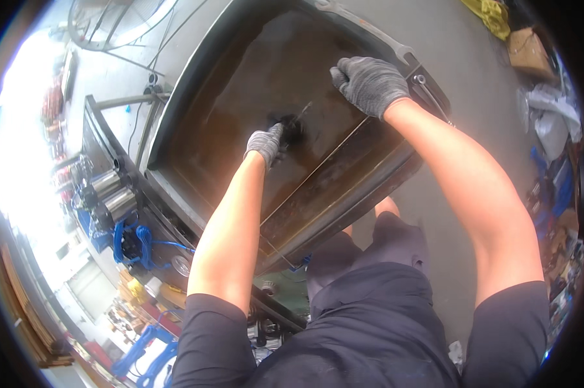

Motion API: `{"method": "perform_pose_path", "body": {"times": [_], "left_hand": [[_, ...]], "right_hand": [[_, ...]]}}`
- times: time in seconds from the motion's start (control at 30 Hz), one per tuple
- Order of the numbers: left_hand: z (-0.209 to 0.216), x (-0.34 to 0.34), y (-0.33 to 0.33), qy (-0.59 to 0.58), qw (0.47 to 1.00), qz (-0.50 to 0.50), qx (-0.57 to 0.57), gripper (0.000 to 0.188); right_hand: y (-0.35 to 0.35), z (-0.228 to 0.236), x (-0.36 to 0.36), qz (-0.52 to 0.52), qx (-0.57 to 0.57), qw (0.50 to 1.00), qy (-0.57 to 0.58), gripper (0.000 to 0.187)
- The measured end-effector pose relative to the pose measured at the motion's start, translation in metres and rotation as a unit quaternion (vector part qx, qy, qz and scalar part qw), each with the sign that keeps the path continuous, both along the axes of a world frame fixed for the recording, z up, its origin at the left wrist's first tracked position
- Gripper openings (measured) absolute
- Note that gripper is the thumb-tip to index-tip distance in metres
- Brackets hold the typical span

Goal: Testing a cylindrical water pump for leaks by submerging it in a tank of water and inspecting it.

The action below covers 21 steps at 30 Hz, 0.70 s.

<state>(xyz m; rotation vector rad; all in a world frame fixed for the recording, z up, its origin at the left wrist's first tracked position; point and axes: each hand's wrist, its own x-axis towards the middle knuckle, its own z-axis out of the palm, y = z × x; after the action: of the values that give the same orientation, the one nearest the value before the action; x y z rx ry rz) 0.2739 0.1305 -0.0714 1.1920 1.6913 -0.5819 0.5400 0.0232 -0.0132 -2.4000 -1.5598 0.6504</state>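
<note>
Gloves cover both hands, grey knit ones, and I'm bent over a wide, dark metal pan [240, 84] that sits tilted on a frame in front of my knees. My left hand [266, 143] is out near the middle of the pan, fingers curled in and pinched on a small black lump [293, 127] that sits on the pan's floor. A thin stem [303, 110] pokes up out of it, away from me. What the lump is I can't tell; it is too dark and blurred.

My right hand [369, 84] is balled into a fist, knuckles up, resting on the pan near its far right rim. The fingers are drawn together, but whether anything lies inside them I can't see. A long wrench [369, 29] lies along the rim just beyond that hand, untouched.

As I judge it, I'm working at that one spot in the middle, the left hand doing the job while the right braces me and steadies the pan. The next move, I think, calls for firm downward pressure from the left wrist without letting the lump skid on the slick floor, and for the right fist to hold its place so the tilted pan doesn't rock.

Off to my left, below the pan, stand shiny metal cylinders [110, 194] and a coil of blue hose [140, 242].
</note>
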Motion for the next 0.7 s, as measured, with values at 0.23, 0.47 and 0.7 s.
{"method": "perform_pose_path", "body": {"times": [0.23, 0.47, 0.7], "left_hand": [[0.000, -0.022, -0.024, -0.068, 0.995, 0.055, 0.054, 0.050], [-0.008, -0.058, -0.044, -0.085, 0.990, 0.004, 0.108, 0.047], [-0.006, -0.069, -0.056, -0.097, 0.988, -0.021, 0.119, 0.046]], "right_hand": [[-0.003, -0.004, 0.006, 0.025, 0.010, 0.999, 0.017, 0.038], [-0.003, -0.004, 0.006, 0.032, 0.015, 0.999, 0.029, 0.037], [-0.002, -0.005, 0.007, 0.038, 0.008, 0.999, 0.036, 0.037]]}}
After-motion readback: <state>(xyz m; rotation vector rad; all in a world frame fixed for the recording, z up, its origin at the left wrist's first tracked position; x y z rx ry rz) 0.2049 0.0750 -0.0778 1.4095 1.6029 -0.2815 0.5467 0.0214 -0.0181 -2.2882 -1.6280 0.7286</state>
